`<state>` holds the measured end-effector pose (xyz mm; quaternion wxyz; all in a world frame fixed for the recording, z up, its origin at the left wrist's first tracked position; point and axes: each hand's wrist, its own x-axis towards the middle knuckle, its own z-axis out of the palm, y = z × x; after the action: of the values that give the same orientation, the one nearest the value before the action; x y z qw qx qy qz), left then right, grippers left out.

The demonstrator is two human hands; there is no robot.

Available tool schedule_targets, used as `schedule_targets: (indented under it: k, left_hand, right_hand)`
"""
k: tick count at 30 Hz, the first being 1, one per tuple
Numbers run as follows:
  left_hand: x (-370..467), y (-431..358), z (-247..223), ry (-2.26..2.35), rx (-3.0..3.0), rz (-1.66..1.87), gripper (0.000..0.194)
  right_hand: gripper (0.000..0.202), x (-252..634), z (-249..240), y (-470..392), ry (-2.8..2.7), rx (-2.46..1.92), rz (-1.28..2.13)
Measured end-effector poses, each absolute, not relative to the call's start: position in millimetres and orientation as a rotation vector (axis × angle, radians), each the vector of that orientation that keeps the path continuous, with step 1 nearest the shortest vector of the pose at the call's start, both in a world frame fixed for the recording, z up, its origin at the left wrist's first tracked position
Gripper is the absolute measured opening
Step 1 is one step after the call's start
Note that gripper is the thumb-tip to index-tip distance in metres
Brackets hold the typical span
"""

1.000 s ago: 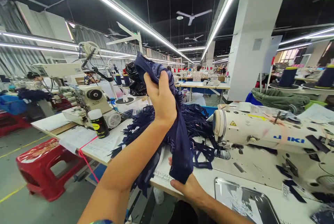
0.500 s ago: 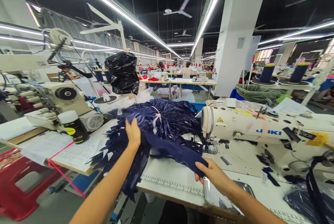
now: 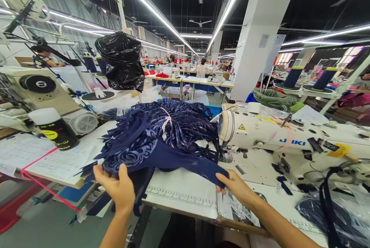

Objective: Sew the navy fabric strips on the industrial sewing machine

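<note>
A navy fabric piece with a lace part (image 3: 185,159) stretches across the front of a large navy bundle (image 3: 185,121), which is tied with a pale strip. My right hand (image 3: 228,182) pinches the piece's right end between thumb and fingers, in front of the white sewing machine (image 3: 266,132). At the lace part's lower left edge is my left hand (image 3: 115,186), palm up, with thumb and fingers apart. Fabric lies against its fingertips. Navy pieces hang over the table's front edge behind my left hand.
A black spray can with a white cap (image 3: 54,130) stands on papers at the left, by a pink cord (image 3: 49,190). A black plastic bag (image 3: 121,61) hangs behind. Bagged navy fabric (image 3: 320,213) lies at the right. People sit at distant tables.
My left hand has moved down and left from the top of the bundle, and its fingers have opened. The lace part now lies spread out. My right hand still holds the same end.
</note>
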<state>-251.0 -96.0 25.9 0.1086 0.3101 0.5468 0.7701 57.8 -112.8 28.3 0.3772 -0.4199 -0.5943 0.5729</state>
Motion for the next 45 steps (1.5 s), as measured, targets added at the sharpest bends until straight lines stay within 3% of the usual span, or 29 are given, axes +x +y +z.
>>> schedule_targets:
  k: [3, 6, 12, 19, 23, 27, 39, 45]
  left_hand:
    - [-234, -113, 29, 1.734, 1.193, 2.434, 0.065]
    - [-213, -124, 32, 1.621, 1.621, 2.421, 0.05]
    - [-173, -140, 27, 1.188, 1.776, 1.807, 0.009]
    - [-136, -151, 13, 0.948, 1.301, 1.189, 0.024]
    - [-132, -145, 18, 0.635, 0.76, 1.166, 0.036]
    - [-140, -144, 32, 0.552, 0.515, 1.22, 0.027]
    - [-157, -159, 35, 0.602, 0.733, 1.261, 0.023]
    - [-160, -171, 25, 0.847, 0.745, 1.34, 0.028]
  right_hand:
    - [0.042, 60, 26, -113, -1.526, -1.078, 1.448]
    - [0.043, 60, 26, -114, -1.523, -1.094, 1.44]
    - [0.042, 60, 30, -117, -1.512, -1.127, 1.425]
    - [0.041, 53, 26, -131, -1.411, -1.081, 1.49]
    - [0.039, 35, 23, -156, -1.288, -1.013, 1.62]
    - [0.035, 14, 20, -181, -1.11, -0.993, 1.731]
    - [0.038, -5, 8, -194, -0.939, -1.0, 1.733]
    - [0.033, -12, 0, -197, -0.783, -0.942, 1.725]
